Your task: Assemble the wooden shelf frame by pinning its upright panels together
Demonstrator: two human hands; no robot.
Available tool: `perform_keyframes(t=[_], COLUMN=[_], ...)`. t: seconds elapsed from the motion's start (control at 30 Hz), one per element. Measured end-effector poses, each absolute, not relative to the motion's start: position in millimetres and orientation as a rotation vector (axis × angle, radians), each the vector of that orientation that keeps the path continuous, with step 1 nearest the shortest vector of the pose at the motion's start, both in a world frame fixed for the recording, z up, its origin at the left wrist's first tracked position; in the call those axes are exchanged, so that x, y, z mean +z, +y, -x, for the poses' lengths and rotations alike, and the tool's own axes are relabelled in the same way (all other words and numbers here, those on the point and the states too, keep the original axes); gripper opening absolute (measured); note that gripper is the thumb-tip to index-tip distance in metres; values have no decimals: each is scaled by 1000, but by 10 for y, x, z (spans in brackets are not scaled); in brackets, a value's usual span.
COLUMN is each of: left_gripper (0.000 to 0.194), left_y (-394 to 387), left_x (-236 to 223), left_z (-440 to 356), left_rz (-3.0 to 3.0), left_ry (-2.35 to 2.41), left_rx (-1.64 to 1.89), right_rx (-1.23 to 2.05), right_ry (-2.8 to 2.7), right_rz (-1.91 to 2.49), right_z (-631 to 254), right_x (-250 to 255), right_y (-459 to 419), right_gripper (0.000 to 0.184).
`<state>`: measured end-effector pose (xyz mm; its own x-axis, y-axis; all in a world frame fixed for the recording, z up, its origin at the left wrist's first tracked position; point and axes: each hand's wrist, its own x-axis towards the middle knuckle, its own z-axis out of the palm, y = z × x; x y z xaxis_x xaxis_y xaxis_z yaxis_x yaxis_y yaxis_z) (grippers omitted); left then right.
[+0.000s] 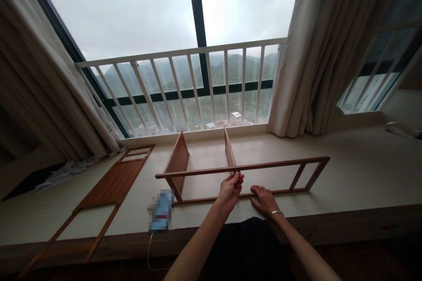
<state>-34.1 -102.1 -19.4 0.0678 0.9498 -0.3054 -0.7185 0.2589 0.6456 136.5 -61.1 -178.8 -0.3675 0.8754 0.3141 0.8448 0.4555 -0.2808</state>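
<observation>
A wooden frame [280, 166] stands on its long side on the pale sill, with two upright panels, a left panel [176, 162] and a middle panel [230, 147], joined to it. My left hand [231, 189] is closed in a pinch at the upper rail, right where the middle panel meets it. What its fingertips hold is too small to make out. My right hand [263, 200], with a bracelet [276, 213] at the wrist, lies with fingers stretched out on the lower rail [290, 191].
Left of the frame, a second wooden frame with a solid panel [114, 182] lies flat, overhanging the sill's front edge. A blurred phone [161, 211] with a white cable [150, 250] lies between them. Behind are a white railing [207, 88], the window and curtains [306, 52].
</observation>
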Motion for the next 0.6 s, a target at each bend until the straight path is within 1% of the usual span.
perform_keyframes(t=[0.6], left_gripper=[5], left_y=[-1010], left_x=[-129], left_z=[356], left_rz=[-113], left_ry=[581], left_rx=[1342], right_rx=[64], right_ry=[-2300], right_rz=[1440], right_z=[-1365], right_x=[-1816], right_y=[-602], right_gripper=[36])
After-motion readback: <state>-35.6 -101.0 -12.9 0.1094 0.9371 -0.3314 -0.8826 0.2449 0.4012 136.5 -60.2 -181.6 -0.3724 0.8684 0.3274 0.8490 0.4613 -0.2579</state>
